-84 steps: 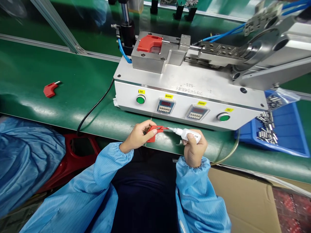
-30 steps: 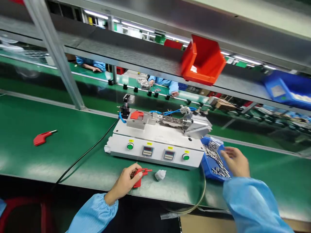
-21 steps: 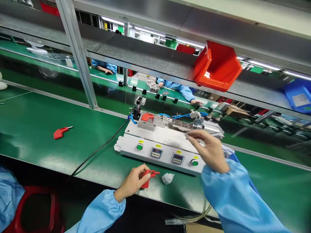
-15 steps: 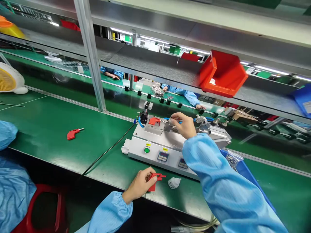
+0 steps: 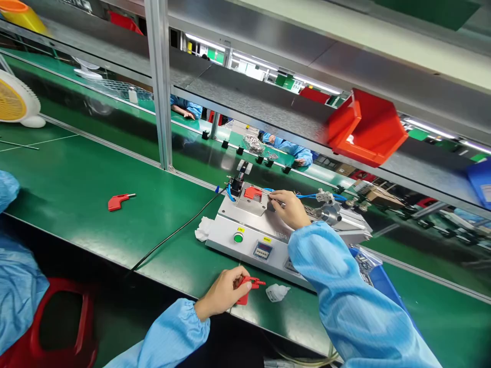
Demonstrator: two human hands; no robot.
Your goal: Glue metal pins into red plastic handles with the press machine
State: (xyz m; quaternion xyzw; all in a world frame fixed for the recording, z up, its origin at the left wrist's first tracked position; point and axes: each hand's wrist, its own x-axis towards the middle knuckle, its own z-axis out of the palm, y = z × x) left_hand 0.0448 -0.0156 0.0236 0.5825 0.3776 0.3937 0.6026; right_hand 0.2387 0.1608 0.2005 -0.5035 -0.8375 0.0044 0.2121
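Note:
My left hand [image 5: 222, 292] is closed around a red plastic part [image 5: 253, 282] at the bench's front edge. A small white bottle [image 5: 276, 293] lies just right of it. Above, my right hand [image 5: 290, 208] reaches over a metal bench machine [image 5: 226, 225], its fingers pinched beside the fixture; what they hold is too small to make out. In the fixture block sits another red plastic part [image 5: 253, 192], left of my right fingertips. A green button [image 5: 238, 238] and a small counter [image 5: 263, 249] are on the machine's front face.
A red part with a metal tip [image 5: 119, 202] lies on the green bench at left. A black cable [image 5: 172, 235] crosses the bench. A blue bin [image 5: 391, 286] stands right of the machine. Overhead, a red bin [image 5: 383, 138] hangs at the shelf. A co-worker's sleeve [image 5: 19, 286] is at left.
The view has shifted slightly. My right hand has lowered a little beside the fixture, its fingers still pinched. My left hand keeps hold of the red plastic part.

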